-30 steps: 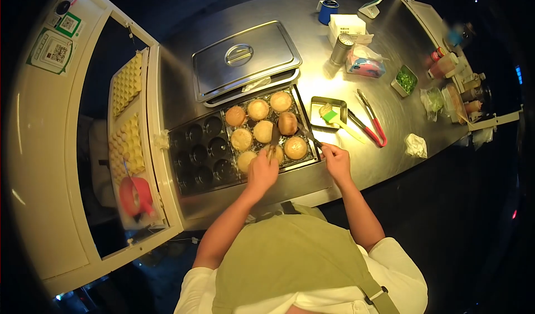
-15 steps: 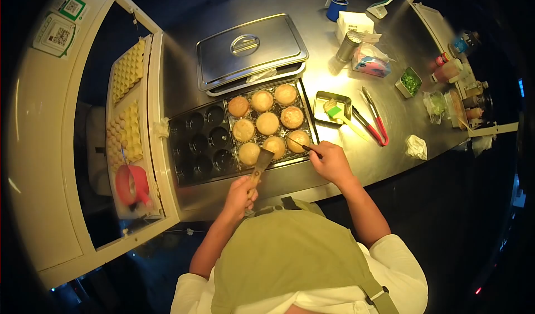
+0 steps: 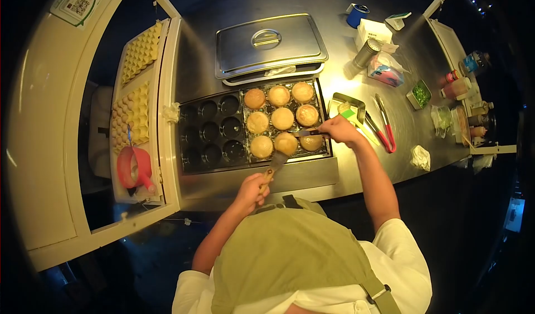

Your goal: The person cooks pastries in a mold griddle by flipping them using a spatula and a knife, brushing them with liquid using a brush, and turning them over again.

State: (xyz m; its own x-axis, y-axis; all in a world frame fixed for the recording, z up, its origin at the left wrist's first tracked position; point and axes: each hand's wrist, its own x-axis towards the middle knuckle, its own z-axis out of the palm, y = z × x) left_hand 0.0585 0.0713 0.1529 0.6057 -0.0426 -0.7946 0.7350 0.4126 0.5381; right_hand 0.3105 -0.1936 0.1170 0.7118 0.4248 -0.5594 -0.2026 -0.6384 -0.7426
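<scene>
My left hand (image 3: 253, 191) is closed around the wooden handle of a flat metal scraper (image 3: 278, 161), whose blade tip is at the lower edge of the front middle cake (image 3: 286, 144). Pinched in my right hand (image 3: 341, 131) is a narrow-bladed tool (image 3: 304, 133) with a dark handle. Its blade lies over the gap above the front right cake (image 3: 311, 142), pointing left. Several round golden cakes sit in the right half of the black moulded griddle (image 3: 180, 130). The left half has bare round wells.
Behind the griddle stands a lidded steel tray (image 3: 239, 57). To the right are a small square pan (image 3: 334, 96) with a green brush (image 3: 356, 122), red-handled tongs (image 3: 390, 141), a tissue pack (image 3: 385, 71) and chopped greens (image 3: 421, 94). Egg trays (image 3: 139, 102) and a pink dipper (image 3: 146, 166) stand left.
My right hand has moved up and inward, bringing its tool from the front right cake to just above it. The scraper remains by the front middle cake. The whole view has shifted slightly.
</scene>
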